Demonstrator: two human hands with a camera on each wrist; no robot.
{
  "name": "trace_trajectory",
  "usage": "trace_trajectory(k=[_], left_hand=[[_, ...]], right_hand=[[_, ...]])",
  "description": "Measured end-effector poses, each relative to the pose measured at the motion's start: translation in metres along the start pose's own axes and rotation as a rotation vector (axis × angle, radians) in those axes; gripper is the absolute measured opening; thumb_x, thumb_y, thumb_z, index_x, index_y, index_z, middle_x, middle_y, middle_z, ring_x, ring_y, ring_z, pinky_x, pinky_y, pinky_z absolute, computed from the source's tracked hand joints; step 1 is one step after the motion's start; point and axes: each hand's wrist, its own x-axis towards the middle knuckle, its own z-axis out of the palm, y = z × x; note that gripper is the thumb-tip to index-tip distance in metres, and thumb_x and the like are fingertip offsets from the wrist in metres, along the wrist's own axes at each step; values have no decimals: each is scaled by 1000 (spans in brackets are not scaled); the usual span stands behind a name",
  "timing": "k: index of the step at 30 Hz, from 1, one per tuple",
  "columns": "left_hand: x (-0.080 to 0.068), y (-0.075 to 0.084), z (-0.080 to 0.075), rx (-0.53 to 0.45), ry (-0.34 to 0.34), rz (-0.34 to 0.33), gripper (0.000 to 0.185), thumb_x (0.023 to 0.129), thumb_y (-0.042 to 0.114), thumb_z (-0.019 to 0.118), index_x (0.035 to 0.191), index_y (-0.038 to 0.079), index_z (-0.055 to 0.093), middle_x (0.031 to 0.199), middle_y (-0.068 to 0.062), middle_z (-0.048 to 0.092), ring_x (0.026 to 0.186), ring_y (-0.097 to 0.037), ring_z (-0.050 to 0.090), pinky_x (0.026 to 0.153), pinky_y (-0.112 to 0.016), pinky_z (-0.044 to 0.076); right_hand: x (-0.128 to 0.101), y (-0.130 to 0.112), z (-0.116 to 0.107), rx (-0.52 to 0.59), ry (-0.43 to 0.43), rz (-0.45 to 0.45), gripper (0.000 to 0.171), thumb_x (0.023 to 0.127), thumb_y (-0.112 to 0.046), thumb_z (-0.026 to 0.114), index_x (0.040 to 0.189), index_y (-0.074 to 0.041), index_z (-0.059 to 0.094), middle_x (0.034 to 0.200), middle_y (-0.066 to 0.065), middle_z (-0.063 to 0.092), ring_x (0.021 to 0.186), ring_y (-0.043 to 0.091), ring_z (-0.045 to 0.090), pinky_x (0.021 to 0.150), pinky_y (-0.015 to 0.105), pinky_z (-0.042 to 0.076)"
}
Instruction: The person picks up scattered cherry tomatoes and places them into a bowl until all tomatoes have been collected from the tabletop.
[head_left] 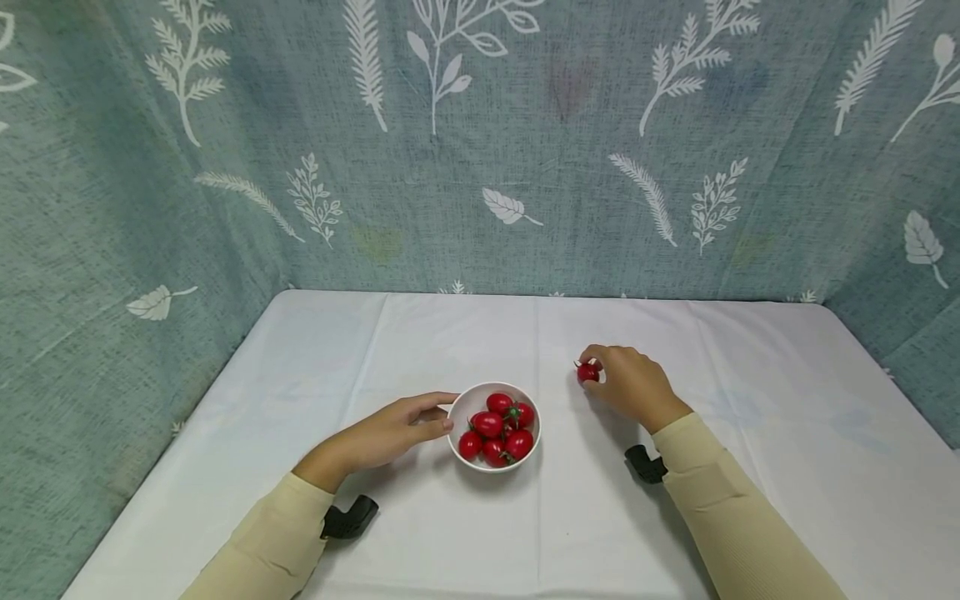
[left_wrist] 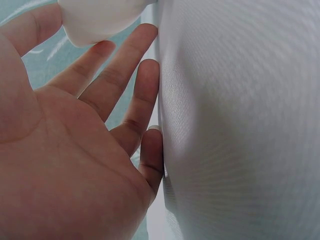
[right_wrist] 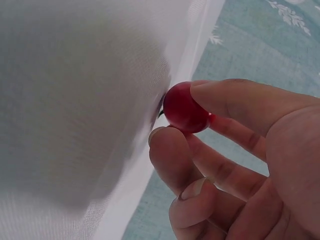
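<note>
In the head view a white bowl (head_left: 454, 450) holds several red cherry tomatoes (head_left: 488, 424), some with green stems. My left hand (head_left: 390, 432) is at the bowl's left side, with thumb and index fingertip touching it. The left wrist view shows that hand's spread, nearly straight fingers (left_wrist: 120, 82) below the bowl (left_wrist: 100, 20). To the right of the bowl, my right hand (head_left: 633, 385) pinches a single cherry tomato (head_left: 587, 372) between thumb and fingers. Close up in the right wrist view, this cherry tomato (right_wrist: 185, 107) is round and glossy, low over or on the cloth.
A white cloth (head_left: 465, 533) with faint creases covers the table. Behind and beside it hangs a blue-green curtain (head_left: 450, 208) with white leaf prints. Each wrist carries a black device (head_left: 350, 517) below its beige sleeve.
</note>
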Motion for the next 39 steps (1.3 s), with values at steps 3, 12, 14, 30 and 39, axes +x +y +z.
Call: trace_trajectory(k=[3, 12, 14, 30, 39], left_hand=[[0, 0, 0, -2, 0, 1, 51, 102, 40, 56, 148, 21, 48, 128, -4, 65, 126, -24, 55, 107, -56, 39], [-1, 1, 0, 0, -1, 2, 52, 102, 41, 55, 149, 21, 47, 128, -4, 65, 125, -23, 55, 107, -55, 40], [0, 1, 0, 2, 0, 2, 52, 102, 41, 55, 149, 21, 47, 127, -3, 65, 125, -23, 55, 107, -55, 40], [0, 0, 0, 5, 1, 6, 52, 101, 41, 56, 149, 21, 47, 126, -3, 66, 123, -22, 55, 105, -54, 41], [0, -1, 0, -2, -2, 14, 52, 102, 40, 56, 149, 19, 47, 125, -4, 65, 122, -21, 55, 105, -53, 41]], right_hand=[[0, -1, 0, 3, 5, -8, 32, 88, -18, 77, 119, -13, 70, 109, 9, 73, 94, 25, 67, 77, 43, 54], [-1, -4, 0, 5, 32, -32, 27, 89, -18, 76, 115, -14, 71, 103, 6, 73, 87, 21, 66, 73, 40, 54], [-1, -5, -1, 7, 40, -40, 27, 89, -19, 76, 114, -14, 71, 103, 6, 73, 88, 22, 66, 73, 41, 54], [-16, -32, -10, -3, 161, -196, 31, 84, -14, 77, 115, -16, 71, 99, 0, 73, 76, 14, 60, 63, 30, 50], [-27, -49, -13, 1, 223, -302, 31, 84, -13, 78, 114, -16, 71, 95, -3, 72, 70, 10, 55, 58, 26, 46]])
